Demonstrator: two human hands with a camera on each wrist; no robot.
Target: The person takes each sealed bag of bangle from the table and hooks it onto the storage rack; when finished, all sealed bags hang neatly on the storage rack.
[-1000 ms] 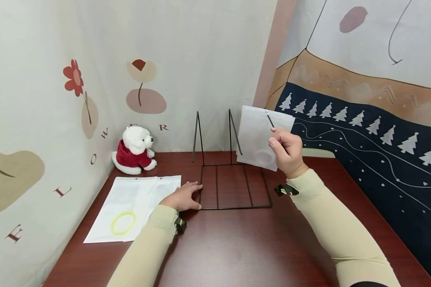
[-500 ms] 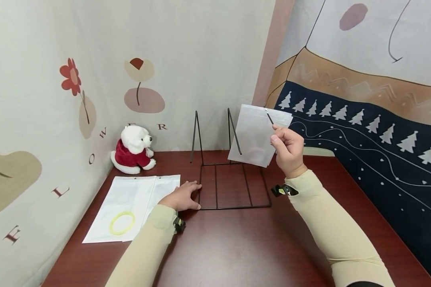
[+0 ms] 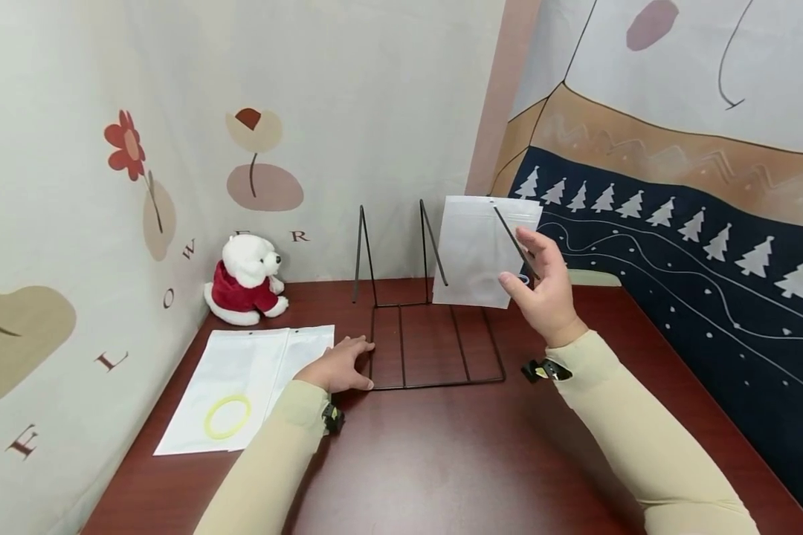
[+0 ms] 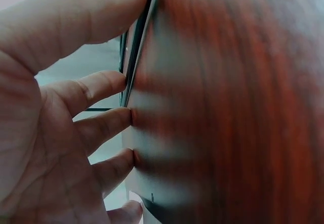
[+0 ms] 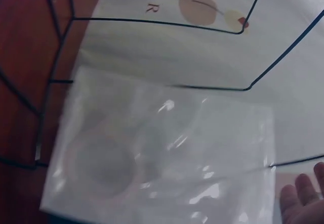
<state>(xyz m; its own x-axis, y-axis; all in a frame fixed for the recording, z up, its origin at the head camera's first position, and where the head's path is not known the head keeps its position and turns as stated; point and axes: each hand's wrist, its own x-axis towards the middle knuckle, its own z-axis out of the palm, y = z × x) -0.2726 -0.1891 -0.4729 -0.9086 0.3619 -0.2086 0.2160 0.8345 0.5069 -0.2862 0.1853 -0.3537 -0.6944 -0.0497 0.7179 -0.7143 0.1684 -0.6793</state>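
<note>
A black wire rack (image 3: pixel 435 385) with upright slanting prongs stands on the table. My left hand (image 3: pixel 340 365) rests at its front left corner, fingers spread; in the left wrist view the thumb (image 4: pixel 86 14) touches the dark wire. From the rack's right prong (image 3: pixel 508 234) hangs a white zip bag (image 3: pixel 468 256) by its top hole; another bag edge shows behind it. My right hand (image 3: pixel 547 297) is beside this prong, thumb and fingers apart. Through the clear face of the bag (image 5: pixel 202 133) in the right wrist view, a pale ring (image 5: pixel 101 166) shows.
Left of the rack, white bags (image 3: pixel 241 364) lie flat and overlapping, one with a yellow ring (image 3: pixel 227 416) showing. Behind them sits a white plush bear (image 3: pixel 247 279) in a red coat. Printed cloth (image 3: pixel 375 111) hangs behind the brown table (image 3: pixel 428 461).
My right hand has let go of the right prong's end; its fingers have spread and moved slightly right and down. The hanging bag has swung a little. My left hand stays put.
</note>
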